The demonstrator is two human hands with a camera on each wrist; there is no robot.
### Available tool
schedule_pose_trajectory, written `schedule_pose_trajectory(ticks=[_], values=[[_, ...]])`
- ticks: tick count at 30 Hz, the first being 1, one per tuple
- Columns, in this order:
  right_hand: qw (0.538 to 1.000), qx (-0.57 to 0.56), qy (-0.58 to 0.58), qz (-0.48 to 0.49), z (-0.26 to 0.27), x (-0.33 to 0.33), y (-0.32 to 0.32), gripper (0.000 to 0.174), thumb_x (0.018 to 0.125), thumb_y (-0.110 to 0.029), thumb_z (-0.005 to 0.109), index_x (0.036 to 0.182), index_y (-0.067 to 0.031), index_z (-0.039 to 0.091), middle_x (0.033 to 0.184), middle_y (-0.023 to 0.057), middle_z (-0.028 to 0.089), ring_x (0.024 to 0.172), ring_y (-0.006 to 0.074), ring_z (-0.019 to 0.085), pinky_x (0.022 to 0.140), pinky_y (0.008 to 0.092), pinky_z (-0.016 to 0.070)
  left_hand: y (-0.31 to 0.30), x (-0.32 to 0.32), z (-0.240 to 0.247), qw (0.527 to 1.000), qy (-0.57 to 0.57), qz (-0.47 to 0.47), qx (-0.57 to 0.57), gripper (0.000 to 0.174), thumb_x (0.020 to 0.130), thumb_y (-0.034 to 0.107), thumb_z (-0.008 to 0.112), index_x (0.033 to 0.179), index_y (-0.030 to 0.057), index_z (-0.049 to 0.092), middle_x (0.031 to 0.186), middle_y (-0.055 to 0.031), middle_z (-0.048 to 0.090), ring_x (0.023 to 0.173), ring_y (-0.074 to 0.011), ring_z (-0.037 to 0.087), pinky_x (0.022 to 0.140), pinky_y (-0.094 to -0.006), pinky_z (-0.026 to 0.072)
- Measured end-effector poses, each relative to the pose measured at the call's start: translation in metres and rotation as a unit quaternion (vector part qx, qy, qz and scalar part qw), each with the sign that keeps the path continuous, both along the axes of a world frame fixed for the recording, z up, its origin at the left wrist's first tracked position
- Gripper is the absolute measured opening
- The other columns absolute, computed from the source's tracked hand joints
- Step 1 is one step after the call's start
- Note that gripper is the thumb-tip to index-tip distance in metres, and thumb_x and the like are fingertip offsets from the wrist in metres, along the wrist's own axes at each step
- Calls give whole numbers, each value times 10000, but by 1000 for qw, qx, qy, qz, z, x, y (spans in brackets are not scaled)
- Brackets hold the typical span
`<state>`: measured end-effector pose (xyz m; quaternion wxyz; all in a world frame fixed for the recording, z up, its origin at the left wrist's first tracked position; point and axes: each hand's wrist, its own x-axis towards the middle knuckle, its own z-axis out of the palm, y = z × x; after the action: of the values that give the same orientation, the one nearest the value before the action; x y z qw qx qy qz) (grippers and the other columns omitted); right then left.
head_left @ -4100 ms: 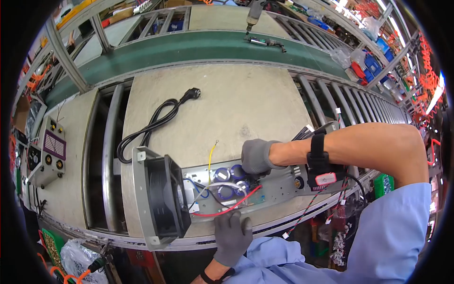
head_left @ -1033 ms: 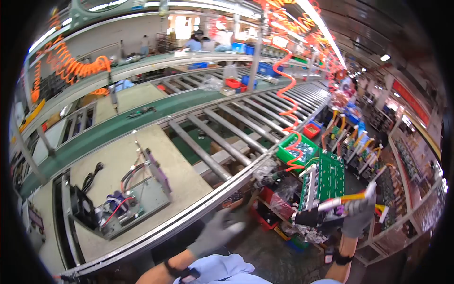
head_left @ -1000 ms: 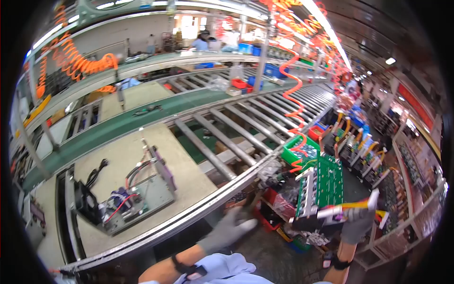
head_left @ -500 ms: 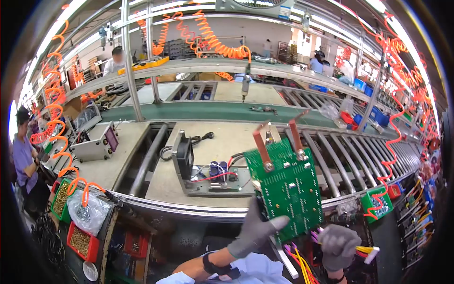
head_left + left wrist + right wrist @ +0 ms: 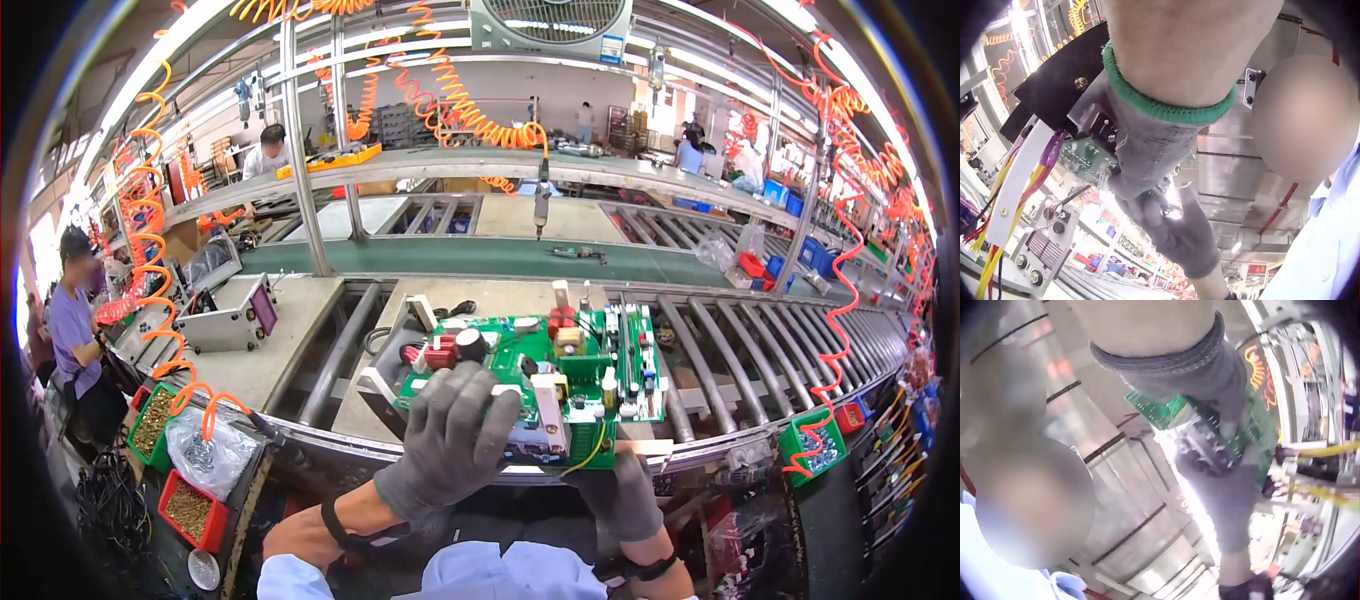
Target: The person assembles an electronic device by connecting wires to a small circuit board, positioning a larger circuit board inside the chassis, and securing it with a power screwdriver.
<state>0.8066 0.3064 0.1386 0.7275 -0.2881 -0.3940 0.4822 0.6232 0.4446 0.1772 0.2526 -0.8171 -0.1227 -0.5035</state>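
A large green circuit board (image 5: 510, 342), crowded with components, is held up over the front of the worktable with its component side showing. My gloved left hand (image 5: 450, 435) grips its near left part, fingers bent over the edge. My gloved right hand (image 5: 618, 495) holds it from below at the near right, its fingers mostly hidden by the board. In the left wrist view, red, yellow and purple wires (image 5: 1040, 181) hang beside the board. Behind the board stands the metal chassis with a black fan (image 5: 382, 405), largely covered from view.
A black power cord (image 5: 458, 309) lies behind the board. Another metal unit (image 5: 228, 318) sits on the left tabletop. Steel rollers (image 5: 712, 370) run off to the right. An electric screwdriver (image 5: 541, 205) hangs overhead. A red screw bin (image 5: 193, 512) and a person (image 5: 78, 340) are at left.
The right hand has left the chassis and brought the board from the right side to the table. The board has turned from underside to component side, and the left hand now grips it too.
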Motion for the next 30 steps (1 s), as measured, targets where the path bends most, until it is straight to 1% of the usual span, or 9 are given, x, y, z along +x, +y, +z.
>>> schedule_pose_trajectory(ticks=[10,14,19,20,22,23,24,27,30], values=[[988,-46,148,-5,-8,-10,13,494,962,-126,583,1413,29,452,1286,173,642,1171,296,661,983,472,578,-9,-16,2,996,77,31,-29,439,991,284,582,1398,150,487,1369,-164,523,1323,-373,504,1175,-540,321],[980,-60,190,-16,-5,-3,16,499,935,-125,610,1386,38,473,1229,170,679,1079,294,711,899,447,634,-8,-57,2,936,-214,-173,-218,1024,847,616,672,1534,-12,244,1532,-244,346,1433,-381,361,1220,-499,228],[974,-60,217,-7,2,1,19,440,915,-138,628,1313,34,548,1201,167,694,1058,296,715,878,442,645,66,-73,-160,593,-378,-329,-630,1158,859,891,312,1605,18,163,1625,-174,285,1468,-309,352,1213,-448,290],[972,-63,227,-2,5,0,20,440,918,-133,626,1316,36,544,1204,169,693,1064,298,714,887,443,643,72,-59,-179,338,-344,-619,-619,1206,808,932,312,1591,19,218,1560,-175,375,1397,-309,426,1178,-442,339],[972,-61,228,-8,11,-5,24,442,921,-123,623,1323,40,536,1211,174,689,1073,301,711,905,442,638,55,-33,-173,159,-337,-655,-657,1297,710,1005,310,1560,25,315,1403,-171,527,1253,-306,538,1120,-440,407],[972,-59,228,-12,12,-7,26,443,923,-118,622,1326,43,531,1214,177,687,1078,302,709,913,441,636,39,-27,-158,273,-391,-450,-755,1339,662,1036,307,1543,29,357,1313,-164,590,1181,-302,576,1098,-445,425],[972,-56,230,-16,11,-8,27,445,922,-120,623,1325,46,531,1217,178,685,1082,302,708,921,441,633,42,-18,-167,31,-321,-709,-627,1244,634,1039,380,1412,75,499,1148,-125,674,1018,-306,656,1039,-429,483],[974,-44,219,-32,5,-7,32,452,921,-126,625,1324,54,527,1223,181,681,1089,300,705,934,441,629,14,4,-145,100,-490,-513,-697,1324,611,1063,326,1401,16,505,1155,-157,642,1066,-322,614,1090,-494,412],[980,-34,188,-52,-3,-7,39,451,922,-123,613,1324,58,521,1220,178,681,1088,295,705,922,437,633,-7,5,-137,65,-453,-582,-673,1158,647,1014,412,1218,21,582,1033,-129,645,962,-287,628,1084,-505,413]])
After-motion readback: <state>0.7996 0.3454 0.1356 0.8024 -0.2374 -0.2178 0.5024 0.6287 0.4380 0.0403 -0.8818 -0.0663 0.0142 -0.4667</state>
